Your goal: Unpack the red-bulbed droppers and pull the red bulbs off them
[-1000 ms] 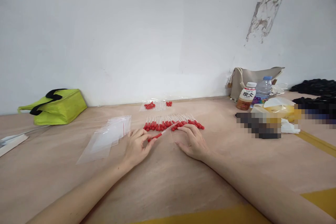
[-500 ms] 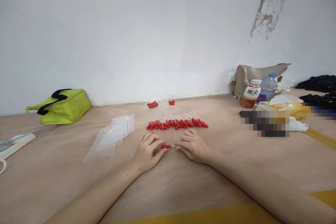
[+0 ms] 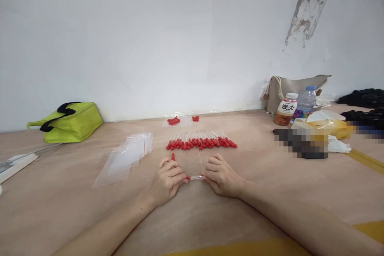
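A white wall (image 3: 150, 28) stands behind a tan table (image 3: 60, 208) that fills the lower half of the view. Far to the left of the hands, against the wall, lies a green bag (image 3: 67, 123) with black handles. Nearer, just left of the left hand, a stack of clear plastic bags (image 3: 126, 158) lies flat.

The left hand (image 3: 168, 180) rests low on the table with its fingers curled, pinching the red-tipped end of a dropper (image 3: 195, 177). The dropper lies level between the two hands, close to the table. A single red bulb (image 3: 173, 157) shows just beyond the left hand's knuckles. The right hand (image 3: 223, 176) faces the left, its fingertips closed on the dropper's clear end.

Beyond both hands a row of droppers (image 3: 201, 141) lies side by side, red bulbs toward the person. Well to the right of the right hand stand a brown bottle (image 3: 285, 109), a water bottle (image 3: 305, 100) and a beige bag (image 3: 295, 86).
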`<state>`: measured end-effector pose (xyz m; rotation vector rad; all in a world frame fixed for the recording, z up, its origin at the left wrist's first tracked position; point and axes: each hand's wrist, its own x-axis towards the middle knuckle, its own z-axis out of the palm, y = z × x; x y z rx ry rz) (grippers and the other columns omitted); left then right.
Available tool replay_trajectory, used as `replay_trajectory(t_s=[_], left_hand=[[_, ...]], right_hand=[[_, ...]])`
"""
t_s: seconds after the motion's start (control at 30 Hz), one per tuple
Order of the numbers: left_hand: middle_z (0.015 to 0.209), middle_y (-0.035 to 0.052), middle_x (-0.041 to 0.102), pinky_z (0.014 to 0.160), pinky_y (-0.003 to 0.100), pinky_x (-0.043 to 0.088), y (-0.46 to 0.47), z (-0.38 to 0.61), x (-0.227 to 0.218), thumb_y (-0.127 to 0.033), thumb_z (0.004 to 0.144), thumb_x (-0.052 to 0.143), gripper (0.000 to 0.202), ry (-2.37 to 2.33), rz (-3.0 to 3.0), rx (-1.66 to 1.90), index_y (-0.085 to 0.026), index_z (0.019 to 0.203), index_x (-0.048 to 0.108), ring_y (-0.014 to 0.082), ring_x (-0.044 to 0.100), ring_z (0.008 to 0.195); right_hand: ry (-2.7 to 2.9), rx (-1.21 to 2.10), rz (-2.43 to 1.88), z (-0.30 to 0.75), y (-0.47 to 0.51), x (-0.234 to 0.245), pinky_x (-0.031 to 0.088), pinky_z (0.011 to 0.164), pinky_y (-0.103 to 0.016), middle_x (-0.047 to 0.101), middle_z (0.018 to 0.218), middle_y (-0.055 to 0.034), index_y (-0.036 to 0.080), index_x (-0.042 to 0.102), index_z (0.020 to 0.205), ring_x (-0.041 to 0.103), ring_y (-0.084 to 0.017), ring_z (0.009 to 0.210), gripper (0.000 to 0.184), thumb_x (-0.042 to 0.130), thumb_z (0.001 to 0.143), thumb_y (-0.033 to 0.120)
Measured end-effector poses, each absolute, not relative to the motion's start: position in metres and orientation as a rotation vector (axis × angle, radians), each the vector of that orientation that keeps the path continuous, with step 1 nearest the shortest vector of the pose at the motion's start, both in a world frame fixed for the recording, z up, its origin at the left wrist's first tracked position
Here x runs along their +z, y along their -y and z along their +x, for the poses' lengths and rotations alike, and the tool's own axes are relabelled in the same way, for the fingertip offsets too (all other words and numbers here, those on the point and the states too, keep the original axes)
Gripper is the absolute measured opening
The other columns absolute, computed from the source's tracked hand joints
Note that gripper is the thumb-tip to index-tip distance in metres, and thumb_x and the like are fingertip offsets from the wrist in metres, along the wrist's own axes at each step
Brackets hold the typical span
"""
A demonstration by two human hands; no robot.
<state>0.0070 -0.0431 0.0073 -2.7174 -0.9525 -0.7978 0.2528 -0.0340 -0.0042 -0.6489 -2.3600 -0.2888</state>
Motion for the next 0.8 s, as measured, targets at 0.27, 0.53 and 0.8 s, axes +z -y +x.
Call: replay_trajectory(t_s=[0.27, 0.53, 0.8], left_hand=[[0.085, 0.0047, 0.057, 0.058, 0.025, 0.043, 0.021, -0.02, 0.017, -0.035, 0.083, 0.043, 0.029, 1.759, -2.329, -1.272, -0.02, 0.093, 0.065, 0.0144, 0.055, 0.069], [0.081, 0.0025, 0.057, 0.056, 0.025, 0.045, 0.006, -0.029, 0.0, -0.038, 0.078, 0.047, 0.03, 2.009, -2.331, -1.232, -0.018, 0.096, 0.059, 0.0134, 0.055, 0.063], [0.078, 0.0016, 0.063, 0.059, 0.026, 0.046, 0.002, -0.027, -0.009, -0.045, 0.076, 0.05, 0.034, 1.93, -2.431, -1.185, -0.02, 0.097, 0.058, 0.0143, 0.057, 0.063]], right_hand=[[2.013, -0.045, -1.094, 0.266, 0.016, -0.004, 0.028, 0.065, -0.026, 0.062, 0.067, 0.0007, 0.019, 0.06, 0.08, 0.051, -0.011, 0.059, 0.022, 0.042, 0.087, 0.03], [2.056, -0.244, -1.172, 0.257, 0.012, -0.013, 0.026, 0.065, -0.027, 0.063, 0.073, -0.0025, 0.017, 0.059, 0.084, 0.054, -0.013, 0.066, 0.019, 0.04, 0.085, 0.019], [2.158, -0.314, -1.157, 0.246, 0.008, -0.015, 0.023, 0.065, -0.028, 0.06, 0.07, -0.0029, 0.016, 0.059, 0.081, 0.052, -0.013, 0.066, 0.019, 0.041, 0.082, 0.016]])
